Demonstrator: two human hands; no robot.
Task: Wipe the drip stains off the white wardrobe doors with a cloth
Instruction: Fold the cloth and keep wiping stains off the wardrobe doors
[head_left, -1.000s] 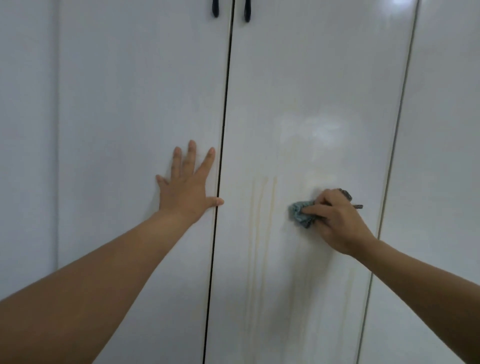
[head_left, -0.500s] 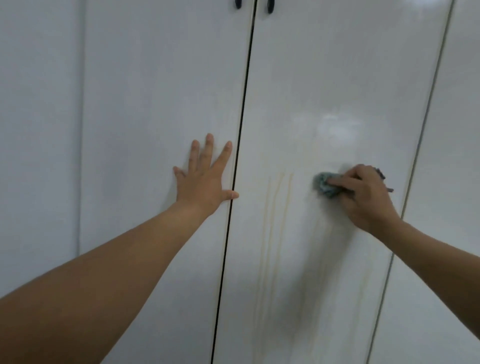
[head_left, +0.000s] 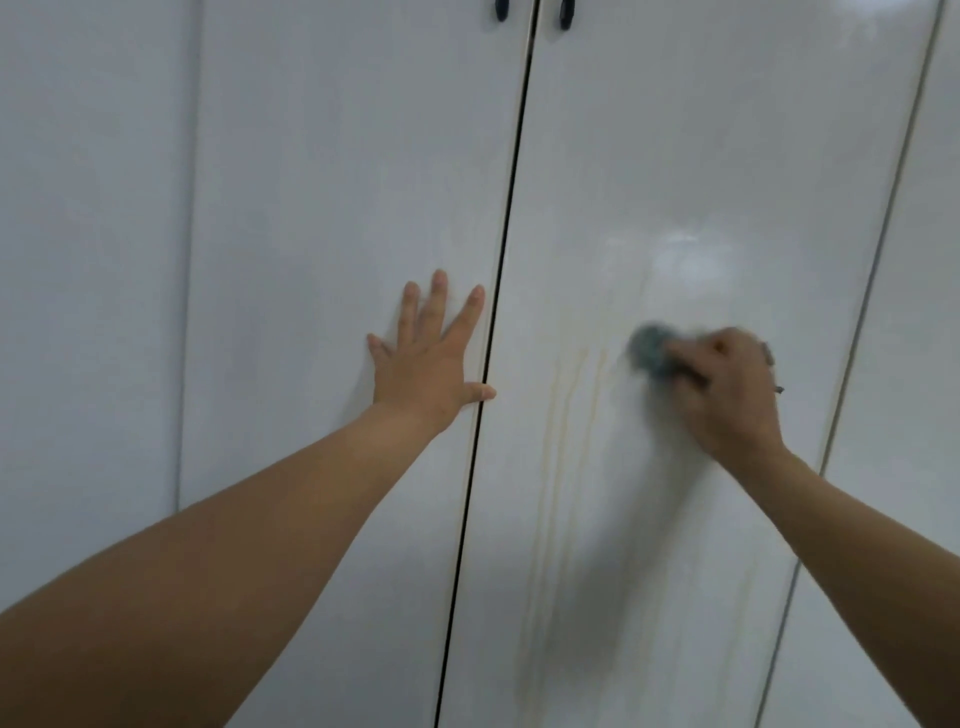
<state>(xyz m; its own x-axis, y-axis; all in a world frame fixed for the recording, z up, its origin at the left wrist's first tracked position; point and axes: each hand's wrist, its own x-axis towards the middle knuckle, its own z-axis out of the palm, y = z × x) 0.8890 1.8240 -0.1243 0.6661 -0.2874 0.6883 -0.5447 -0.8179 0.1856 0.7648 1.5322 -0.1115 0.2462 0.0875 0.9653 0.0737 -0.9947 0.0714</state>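
**Inspector:** White gloss panelling fills the view. From the left: a plain panel (head_left: 88, 260), the left door (head_left: 311, 182), a dark gap (head_left: 511, 208), the right door (head_left: 701, 130), and a further panel (head_left: 909, 364). Two dark handles (head_left: 500, 10) sit at the top edge, one on each side of the gap.

**Clerk:** And the marks?

**Inspector:** Yellowish drip stains (head_left: 558, 441) run down the right door, just right of the gap.

**Clerk:** The cloth?

**Inspector:** The cloth (head_left: 647, 351) is grey-blue, bunched and blurred. It is pressed on the right door, just beside the stains' upper ends.

**Clerk:** Hands?

**Inspector:** The left hand (head_left: 428, 358) lies flat on the left door, fingers straight and spread, holding nothing, with the thumb tip across the gap. The right hand (head_left: 727, 395) has its fingers curled round the cloth, and the forearm reaches in from the lower right.
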